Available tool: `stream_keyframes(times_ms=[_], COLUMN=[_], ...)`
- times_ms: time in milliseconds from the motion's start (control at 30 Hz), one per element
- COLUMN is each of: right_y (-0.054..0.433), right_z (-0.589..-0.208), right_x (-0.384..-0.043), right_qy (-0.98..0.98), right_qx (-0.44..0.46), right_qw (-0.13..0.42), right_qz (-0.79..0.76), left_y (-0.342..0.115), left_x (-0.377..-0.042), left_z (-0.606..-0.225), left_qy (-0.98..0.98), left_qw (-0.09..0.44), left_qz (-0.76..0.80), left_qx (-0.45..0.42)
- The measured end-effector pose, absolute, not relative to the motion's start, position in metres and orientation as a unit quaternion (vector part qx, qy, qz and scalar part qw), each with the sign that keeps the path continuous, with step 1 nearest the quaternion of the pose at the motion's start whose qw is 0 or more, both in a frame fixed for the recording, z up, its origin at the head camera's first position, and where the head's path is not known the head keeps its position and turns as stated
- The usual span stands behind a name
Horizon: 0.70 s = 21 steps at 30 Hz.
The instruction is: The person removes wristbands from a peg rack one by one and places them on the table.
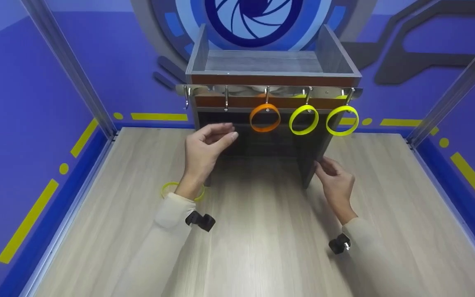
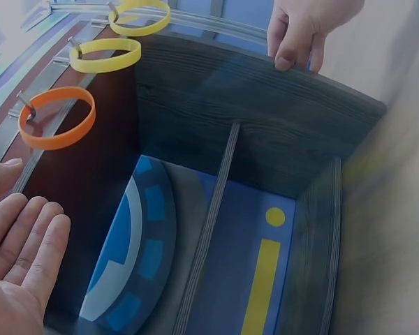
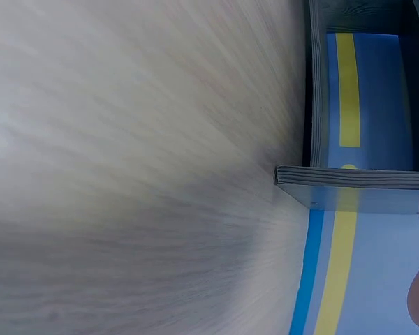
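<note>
My left hand (image 1: 204,150) is raised in front of the grey wooden shelf unit (image 1: 276,62), below its two left hooks. Nothing lies in its fingers, which look nearly straight in the left wrist view. At the unit's right side, my right hand (image 1: 336,181) pinches the edge of the side panel (image 1: 316,167) between thumb and fingers. An orange ring (image 1: 254,123) hangs from the middle hook. Two yellow rings, one yellow ring (image 1: 290,123) and another yellow ring (image 1: 357,123), hang from the hooks to its right. The two left hooks are bare.
A metal hook rail (image 1: 245,90) crosses the unit's front. On the wooden tabletop (image 1: 254,247) lies a further yellow ring (image 1: 163,192), partly hidden by my left wrist. Blue printed walls (image 1: 109,62) enclose the table at the back and sides.
</note>
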State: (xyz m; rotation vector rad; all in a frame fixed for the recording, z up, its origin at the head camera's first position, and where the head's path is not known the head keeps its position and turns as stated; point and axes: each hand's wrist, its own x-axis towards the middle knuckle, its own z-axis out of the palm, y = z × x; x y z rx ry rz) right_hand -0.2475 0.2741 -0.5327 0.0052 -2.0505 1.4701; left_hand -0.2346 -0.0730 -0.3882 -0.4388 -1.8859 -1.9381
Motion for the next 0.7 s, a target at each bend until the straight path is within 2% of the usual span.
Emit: stream_keyframes(times_ms=[367,700], right_y=[0.273,0.272], right_z=[-0.531,-0.532], right_x=[-0.245,-0.245], right_qy=[-0.779,-0.781], right_qx=[0.001,-0.003], right_qw=[0.301,0.307], right_qz=[0.550,0.544], left_y=[-0.058,-0.044], left_x=[-0.238,-0.243], left_z=[-0.382,-0.373], left_qy=[-0.676,-0.653], left_qw=[0.207,0.193], left_qz=[-0.684,-0.709], left_qx=[-0.179,-0.185])
